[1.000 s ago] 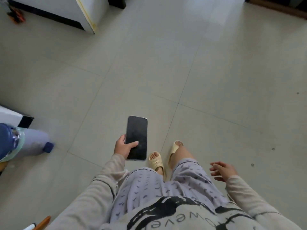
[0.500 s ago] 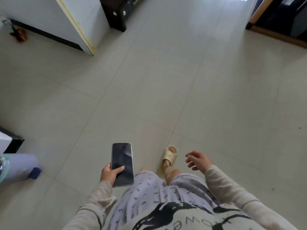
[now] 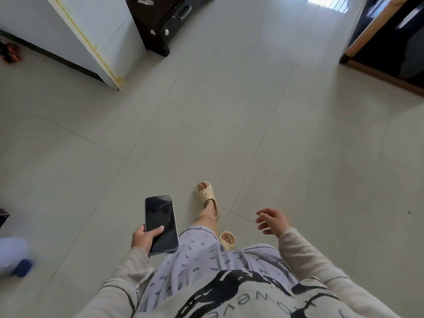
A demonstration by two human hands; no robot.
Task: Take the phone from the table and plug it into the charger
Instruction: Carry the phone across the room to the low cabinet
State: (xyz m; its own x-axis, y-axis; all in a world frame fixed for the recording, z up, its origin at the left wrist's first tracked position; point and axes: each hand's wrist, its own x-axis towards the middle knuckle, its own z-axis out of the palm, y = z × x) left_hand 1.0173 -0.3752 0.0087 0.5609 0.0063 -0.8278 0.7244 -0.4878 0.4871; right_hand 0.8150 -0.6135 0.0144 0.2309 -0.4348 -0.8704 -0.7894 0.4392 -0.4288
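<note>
The left hand is holding the phone in a closed grip, screen up, above the tiled floor. The right hand is hanging empty, fingers loosely spread.

Only legible txt: black print on the shirt, seen upside down from the head cam, letters "weve" made out, w/ a partial "o" beside them; rest of the word cut off by the graphic + frame edge. Phone screen dark, nothing readable. No other labels or nos. legible.
</note>
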